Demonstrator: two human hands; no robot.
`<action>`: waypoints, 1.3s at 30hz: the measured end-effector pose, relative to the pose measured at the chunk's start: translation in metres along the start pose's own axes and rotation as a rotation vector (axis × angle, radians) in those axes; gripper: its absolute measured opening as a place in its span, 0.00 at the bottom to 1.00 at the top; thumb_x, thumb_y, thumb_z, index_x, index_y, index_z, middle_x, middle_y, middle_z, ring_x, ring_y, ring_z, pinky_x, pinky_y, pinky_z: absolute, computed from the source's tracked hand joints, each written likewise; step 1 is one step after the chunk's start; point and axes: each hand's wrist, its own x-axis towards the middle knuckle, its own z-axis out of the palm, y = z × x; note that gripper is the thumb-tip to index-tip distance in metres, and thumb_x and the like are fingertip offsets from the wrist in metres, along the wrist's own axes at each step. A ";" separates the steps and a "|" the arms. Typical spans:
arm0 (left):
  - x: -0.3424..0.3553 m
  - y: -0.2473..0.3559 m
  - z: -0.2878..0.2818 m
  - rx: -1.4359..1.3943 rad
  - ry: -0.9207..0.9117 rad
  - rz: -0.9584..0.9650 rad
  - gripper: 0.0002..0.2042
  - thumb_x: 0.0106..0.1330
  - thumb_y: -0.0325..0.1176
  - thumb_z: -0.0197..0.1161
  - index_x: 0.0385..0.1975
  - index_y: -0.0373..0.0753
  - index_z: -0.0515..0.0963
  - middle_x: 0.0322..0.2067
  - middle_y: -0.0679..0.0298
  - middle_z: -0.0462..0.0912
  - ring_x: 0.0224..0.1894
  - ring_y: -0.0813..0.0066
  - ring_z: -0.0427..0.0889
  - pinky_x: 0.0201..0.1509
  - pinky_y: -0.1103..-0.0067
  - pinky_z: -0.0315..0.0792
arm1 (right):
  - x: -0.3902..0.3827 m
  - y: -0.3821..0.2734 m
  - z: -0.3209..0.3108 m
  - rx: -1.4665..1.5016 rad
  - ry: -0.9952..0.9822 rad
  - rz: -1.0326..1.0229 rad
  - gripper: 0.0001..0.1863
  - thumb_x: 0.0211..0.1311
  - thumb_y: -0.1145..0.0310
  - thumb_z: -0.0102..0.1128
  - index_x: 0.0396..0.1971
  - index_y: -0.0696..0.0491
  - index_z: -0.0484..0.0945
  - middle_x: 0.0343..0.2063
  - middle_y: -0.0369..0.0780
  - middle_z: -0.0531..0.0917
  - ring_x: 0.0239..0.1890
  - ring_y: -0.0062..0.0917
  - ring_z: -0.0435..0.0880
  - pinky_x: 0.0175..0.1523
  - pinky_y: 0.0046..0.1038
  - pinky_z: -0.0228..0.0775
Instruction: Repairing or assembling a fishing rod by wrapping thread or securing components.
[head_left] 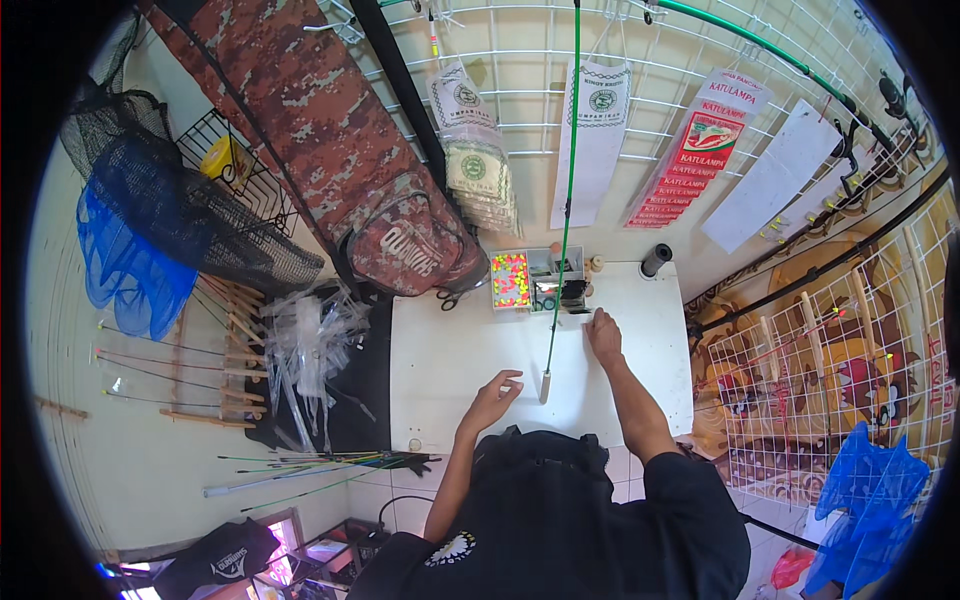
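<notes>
A white tabletop fills the middle of the room, pushed up to a wall hung with a white wire grid. On it, toward the wall, sits a compartment organizer, its left section full of small bright pink and yellow pieces. The right hand is at the organizer's near right corner, fingers drawn together; whether they grip anything I cannot tell. The left hand hovers above the near part of the table, loosely curled with thumb and forefinger apart, nothing visible in it. Just beside it is the pale butt of a slim green fishing rod, which crosses in front of the organizer and the grid. Scissors lie left of the organizer and a black cylinder stands to its right. A red-brown camouflage bag leans at upper left, near a black mesh net; below it, clear plastic sleeves heap on a black surface beside the table
</notes>
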 end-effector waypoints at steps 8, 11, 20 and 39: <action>0.003 -0.028 0.009 0.099 -0.370 0.000 0.17 0.69 0.42 0.54 0.52 0.39 0.73 0.37 0.59 0.82 0.37 0.72 0.80 0.44 0.76 0.74 | -0.075 0.001 0.008 0.438 0.080 0.267 0.16 0.52 0.69 0.65 0.41 0.58 0.79 0.30 0.46 0.83 0.34 0.29 0.83 0.41 0.27 0.74; -0.007 0.009 0.011 0.075 -0.512 -0.072 0.16 0.69 0.40 0.55 0.52 0.39 0.73 0.33 0.62 0.81 0.31 0.77 0.78 0.37 0.78 0.73 | -0.103 -0.022 -0.020 0.758 -0.011 0.342 0.14 0.53 0.73 0.66 0.40 0.58 0.79 0.35 0.41 0.83 0.38 0.22 0.83 0.45 0.24 0.74; -0.024 0.096 0.030 -0.087 -0.292 0.143 0.18 0.64 0.35 0.64 0.52 0.37 0.72 0.41 0.60 0.79 0.35 0.77 0.80 0.39 0.78 0.77 | -0.137 -0.109 -0.148 1.368 -0.125 0.034 0.14 0.51 0.86 0.65 0.39 0.61 0.77 0.42 0.42 0.78 0.49 0.28 0.79 0.55 0.30 0.75; -0.050 0.144 0.027 -0.323 0.011 0.431 0.17 0.57 0.19 0.66 0.48 0.33 0.78 0.45 0.61 0.75 0.47 0.73 0.79 0.53 0.79 0.76 | -0.153 -0.148 -0.200 1.275 -0.095 -0.015 0.06 0.59 0.80 0.62 0.36 0.64 0.79 0.34 0.43 0.83 0.40 0.24 0.83 0.49 0.24 0.75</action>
